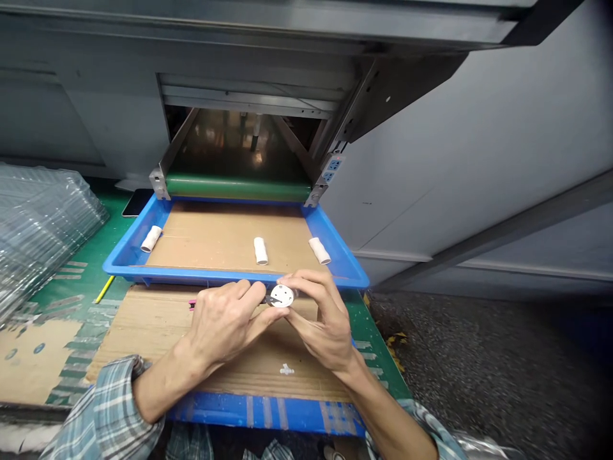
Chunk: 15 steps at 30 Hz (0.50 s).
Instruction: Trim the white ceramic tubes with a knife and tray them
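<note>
Where fingers (311,280) meet, a white disc (281,296) seems pinched.

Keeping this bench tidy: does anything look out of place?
A white blob on the cardboard sheet in front of the blue tray looks odd: a stray splash, perhaps dried glue; too small to tell.

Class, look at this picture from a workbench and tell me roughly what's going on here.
A person holds a small white round part between the fingers of their left hand and right hand, above a cardboard sheet. Just beyond, a blue plastic tray lined with cardboard holds three short white tubes. It sits in front of a green conveyor belt. A stack of clear plastic trays lies to the left.
</note>
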Each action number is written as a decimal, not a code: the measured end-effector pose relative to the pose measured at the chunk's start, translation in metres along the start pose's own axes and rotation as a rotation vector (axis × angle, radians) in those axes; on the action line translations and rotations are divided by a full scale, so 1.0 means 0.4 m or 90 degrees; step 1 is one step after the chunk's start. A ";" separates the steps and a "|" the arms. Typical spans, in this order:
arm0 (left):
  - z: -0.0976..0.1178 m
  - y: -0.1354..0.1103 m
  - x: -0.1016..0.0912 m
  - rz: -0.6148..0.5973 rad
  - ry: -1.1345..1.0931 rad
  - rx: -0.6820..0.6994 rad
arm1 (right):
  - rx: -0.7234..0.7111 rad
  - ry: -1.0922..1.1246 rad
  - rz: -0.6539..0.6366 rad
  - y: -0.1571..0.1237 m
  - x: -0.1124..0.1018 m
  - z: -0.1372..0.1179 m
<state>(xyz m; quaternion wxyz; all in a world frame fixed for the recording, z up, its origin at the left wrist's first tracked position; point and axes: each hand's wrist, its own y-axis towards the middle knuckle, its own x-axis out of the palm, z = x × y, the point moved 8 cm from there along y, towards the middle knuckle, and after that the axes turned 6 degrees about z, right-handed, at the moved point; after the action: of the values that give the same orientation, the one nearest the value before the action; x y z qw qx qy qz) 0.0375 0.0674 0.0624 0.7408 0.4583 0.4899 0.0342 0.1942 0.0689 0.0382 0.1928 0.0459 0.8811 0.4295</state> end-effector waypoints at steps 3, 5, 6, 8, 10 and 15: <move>-0.008 0.003 -0.006 0.013 0.003 -0.006 | 0.029 0.043 -0.039 -0.001 0.013 0.008; -0.011 0.005 -0.012 0.024 0.003 -0.006 | 0.044 0.068 -0.068 -0.003 0.023 0.013; -0.013 0.006 -0.015 0.031 0.001 -0.007 | 0.048 0.073 -0.076 -0.004 0.025 0.015; -0.016 0.007 -0.019 0.041 0.000 -0.011 | 0.050 0.072 -0.078 -0.006 0.026 0.018; -0.020 0.006 -0.018 0.044 -0.001 -0.017 | 0.046 0.072 -0.067 -0.005 0.021 0.018; -0.026 0.000 -0.009 0.030 0.008 -0.030 | 0.041 0.086 -0.056 0.000 0.017 0.015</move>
<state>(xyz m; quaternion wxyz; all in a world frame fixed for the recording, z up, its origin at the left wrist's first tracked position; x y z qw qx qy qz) 0.0277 0.0723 0.0639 0.7475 0.4519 0.4824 0.0659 0.1903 0.0750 0.0329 0.1503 -0.0157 0.9065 0.3942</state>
